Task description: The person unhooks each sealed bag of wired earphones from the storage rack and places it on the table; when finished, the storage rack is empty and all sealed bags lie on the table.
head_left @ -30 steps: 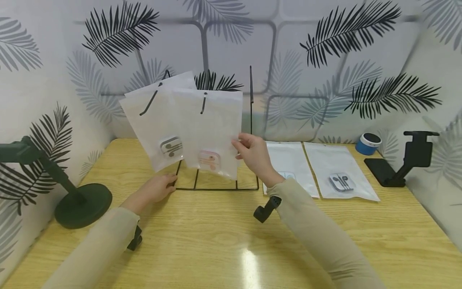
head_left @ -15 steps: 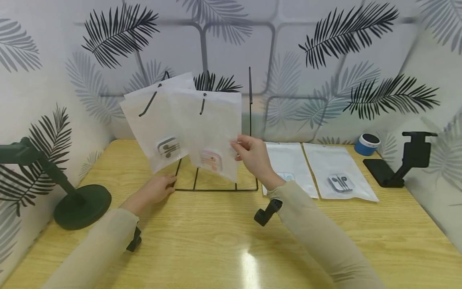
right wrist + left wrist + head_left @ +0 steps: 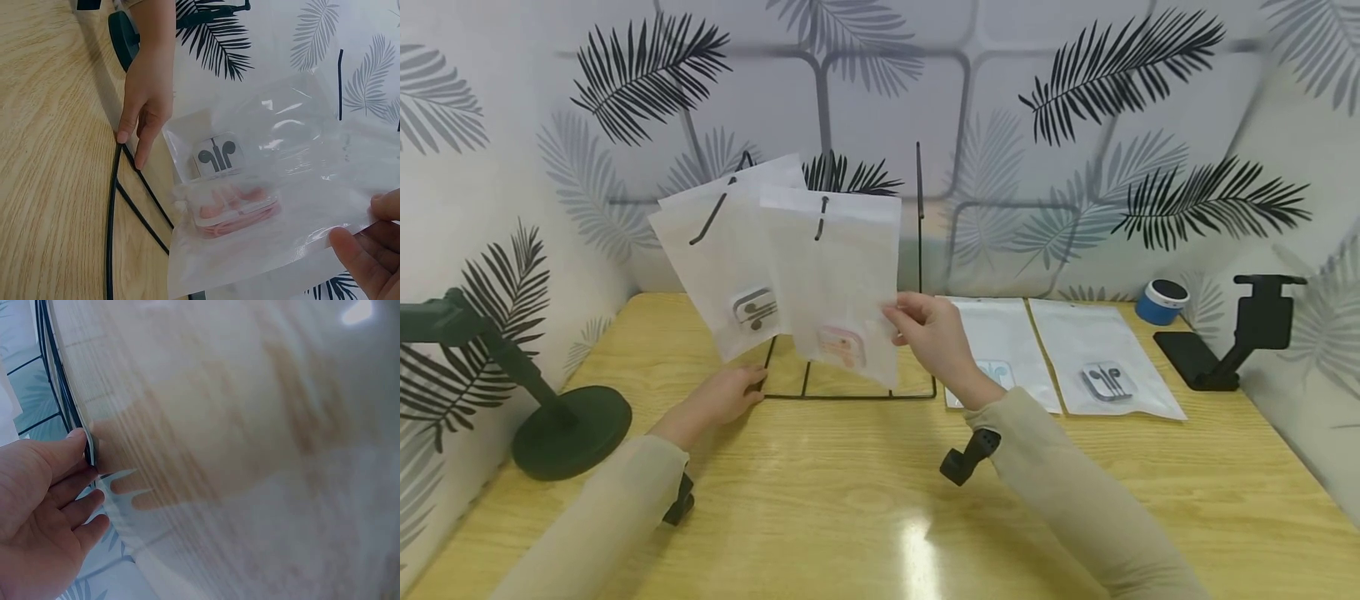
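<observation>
Gently now: the right hand (image 3: 934, 335) pinches the bag (image 3: 835, 275) edgewise, the left hand (image 3: 724, 395) pinches the rack (image 3: 850, 397). Brace firmly; don't tug.

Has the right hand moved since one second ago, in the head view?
Yes, slightly: judged against the rack, the right hand is now lower in the picture and a little further right.

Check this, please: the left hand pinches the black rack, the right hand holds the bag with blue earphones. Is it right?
Not quite: the bag in the right hand has pink earphones, as the right wrist view shows. The left hand pinches the rack.
</observation>
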Available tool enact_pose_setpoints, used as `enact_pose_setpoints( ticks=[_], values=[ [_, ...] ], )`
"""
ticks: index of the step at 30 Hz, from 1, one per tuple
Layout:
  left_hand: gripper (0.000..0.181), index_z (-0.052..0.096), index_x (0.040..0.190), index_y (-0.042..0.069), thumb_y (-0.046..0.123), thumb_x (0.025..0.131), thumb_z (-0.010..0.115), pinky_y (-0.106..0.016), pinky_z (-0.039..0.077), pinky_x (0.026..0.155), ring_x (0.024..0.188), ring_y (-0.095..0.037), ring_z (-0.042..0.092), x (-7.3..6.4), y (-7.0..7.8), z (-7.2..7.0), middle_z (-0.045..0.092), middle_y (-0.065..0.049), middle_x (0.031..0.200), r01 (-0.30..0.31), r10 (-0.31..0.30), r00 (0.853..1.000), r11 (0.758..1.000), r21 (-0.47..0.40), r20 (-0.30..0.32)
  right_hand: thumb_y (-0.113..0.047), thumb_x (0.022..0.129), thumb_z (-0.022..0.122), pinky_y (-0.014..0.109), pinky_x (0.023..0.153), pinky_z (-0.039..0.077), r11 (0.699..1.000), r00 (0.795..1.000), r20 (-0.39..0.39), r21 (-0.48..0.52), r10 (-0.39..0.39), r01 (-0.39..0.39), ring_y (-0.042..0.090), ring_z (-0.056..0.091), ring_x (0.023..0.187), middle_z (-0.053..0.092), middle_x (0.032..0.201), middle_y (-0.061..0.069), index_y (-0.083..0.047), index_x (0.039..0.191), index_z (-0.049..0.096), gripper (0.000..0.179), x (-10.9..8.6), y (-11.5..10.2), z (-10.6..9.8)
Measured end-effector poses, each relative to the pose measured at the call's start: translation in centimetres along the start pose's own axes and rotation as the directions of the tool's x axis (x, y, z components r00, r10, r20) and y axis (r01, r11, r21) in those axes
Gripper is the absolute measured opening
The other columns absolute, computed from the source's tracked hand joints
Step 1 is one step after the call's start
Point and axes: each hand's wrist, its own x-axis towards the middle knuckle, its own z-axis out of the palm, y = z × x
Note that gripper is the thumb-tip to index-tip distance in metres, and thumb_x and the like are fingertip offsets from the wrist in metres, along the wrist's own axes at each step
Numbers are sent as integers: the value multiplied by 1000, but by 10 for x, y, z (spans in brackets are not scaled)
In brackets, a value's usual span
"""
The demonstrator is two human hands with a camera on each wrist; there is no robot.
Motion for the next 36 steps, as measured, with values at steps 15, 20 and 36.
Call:
enact_pose_setpoints(
  ticks=[15,20,36],
  values=[
    [44,44,130,-11,9,92,55,-52,32,100,122,-44,37,0,2,-2,40,-28,134,0,0,1000,1000,6,8,-4,88,61,34,60,56,999,999,20,21,-25,25,24,64,63,68,86,16,5,98,68,15,-15,-5,-7],
    [44,44,130,-11,10,92,55,-53,31,100,122,-44,36,0,3,-2,39,-28,135,6,-7,1000,1000,8,13,-2,88,60,30,59,56,999,999,34,28,-28,27,27,64,63,67,86,18,6,99,67,15,-20,-13,-10],
    [44,44,129,-12,10,93,55,-53,31,100,122,-45,37,-1,2,-2,40,-28,134,-5,5,1000,1000,23,10,-2,87,62,29,59,56,999,997,68,4,-35,35,17,63,60,67,80,12,4,94,69,12,-42,-20,-36]
  ],
)
